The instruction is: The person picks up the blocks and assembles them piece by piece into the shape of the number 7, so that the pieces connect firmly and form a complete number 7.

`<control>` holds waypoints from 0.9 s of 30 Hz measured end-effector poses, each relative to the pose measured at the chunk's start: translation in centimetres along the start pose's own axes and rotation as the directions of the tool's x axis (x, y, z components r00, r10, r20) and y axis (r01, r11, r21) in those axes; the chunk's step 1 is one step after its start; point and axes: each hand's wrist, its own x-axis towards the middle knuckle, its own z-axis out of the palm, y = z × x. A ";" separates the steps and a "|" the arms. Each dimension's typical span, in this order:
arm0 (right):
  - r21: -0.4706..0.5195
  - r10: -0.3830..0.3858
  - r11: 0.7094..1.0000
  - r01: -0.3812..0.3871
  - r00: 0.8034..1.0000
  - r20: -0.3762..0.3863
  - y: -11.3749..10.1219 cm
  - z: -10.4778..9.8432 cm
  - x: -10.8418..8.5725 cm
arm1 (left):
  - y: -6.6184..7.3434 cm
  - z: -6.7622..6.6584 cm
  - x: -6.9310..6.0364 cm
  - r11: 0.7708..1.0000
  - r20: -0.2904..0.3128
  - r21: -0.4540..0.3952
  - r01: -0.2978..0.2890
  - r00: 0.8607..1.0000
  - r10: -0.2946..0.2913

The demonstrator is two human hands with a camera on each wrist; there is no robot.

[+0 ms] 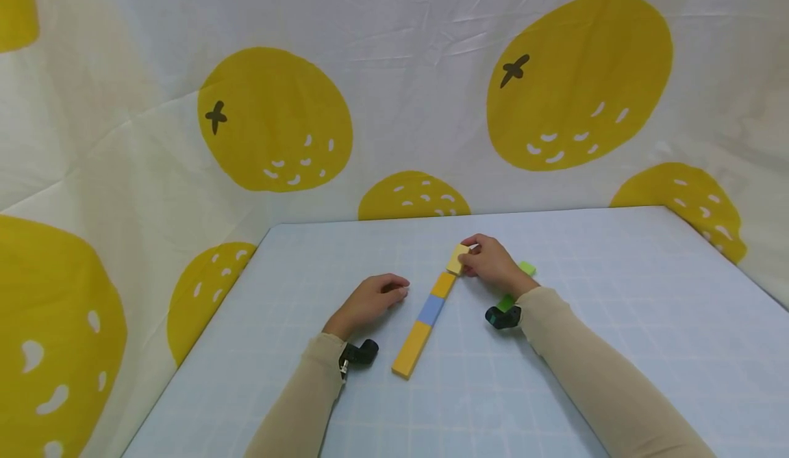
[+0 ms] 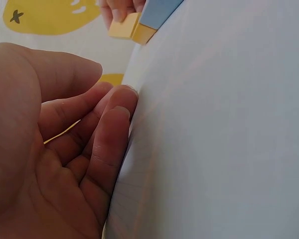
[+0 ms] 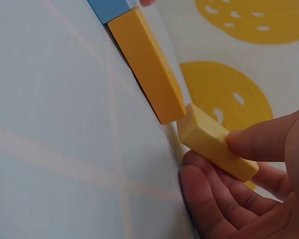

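Note:
My right hand (image 1: 492,263) pinches a pale yellow block (image 3: 217,144) between thumb and fingers at the far end of a row of blocks. In the right wrist view this block is tilted, close to the end of an orange block (image 3: 148,67). The row runs towards me: that orange block, a blue block (image 1: 431,310), then a longer orange block (image 1: 411,350) nearest. Left of the row, my left hand (image 1: 370,300) rests on the table, fingers loosely bent, holding nothing. In the left wrist view its thumb and fingertips are apart.
Green blocks lie by my right forearm, one light green (image 1: 527,268) beyond it and a darker green one (image 1: 507,302) partly hidden by the wrist camera (image 1: 504,317). The pale blue table (image 1: 616,273) meets a fruit-patterned cloth (image 1: 419,102) at its back and sides.

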 end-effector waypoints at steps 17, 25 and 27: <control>-0.077 0.026 0.997 -0.028 0.999 -0.035 0.0 0.4 0.0 | -0.8 0.0 0.3 0.999 0.012 -0.013 -0.050 0.999 0.051; -0.132 -0.001 0.991 -0.002 1.000 -0.022 0.4 0.3 0.1 | -0.5 0.1 0.2 1.000 0.005 -0.004 -0.026 1.000 0.026; -0.139 -0.005 0.990 0.001 1.000 -0.027 0.3 0.4 0.1 | -0.5 0.0 0.2 1.000 0.004 -0.001 -0.024 1.000 0.024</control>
